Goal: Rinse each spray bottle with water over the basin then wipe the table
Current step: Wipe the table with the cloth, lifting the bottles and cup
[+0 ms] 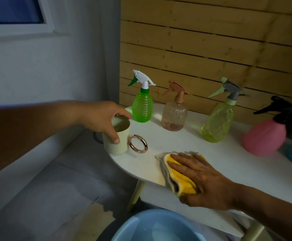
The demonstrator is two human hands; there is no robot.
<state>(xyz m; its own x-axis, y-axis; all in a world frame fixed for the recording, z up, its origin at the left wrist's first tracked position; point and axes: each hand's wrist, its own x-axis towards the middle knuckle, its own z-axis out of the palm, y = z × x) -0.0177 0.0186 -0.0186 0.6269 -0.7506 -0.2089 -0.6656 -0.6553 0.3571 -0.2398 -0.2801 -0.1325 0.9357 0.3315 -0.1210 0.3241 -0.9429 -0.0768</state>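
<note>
Cloth, yellow, folded, at table front edge, pinned under right hand, fingers flat and slightly spread, thumb tucked under the fold. Soft, limp, prob. damp; best driven by flat palm. Left hand wrapped over mug rim; rigid, light, likely slippery if wet. Bottles upright at back, thin plastic, take by neck. Basin below.

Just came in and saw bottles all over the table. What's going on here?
A person is wiping the white table. The right hand presses a yellow cloth flat near the front edge, while the left hand grips a pale mug by its rim at the table's left end. Four spray bottles stand along the back: green, clear pinkish, yellow-green and pink. A blue basin sits below.
</note>
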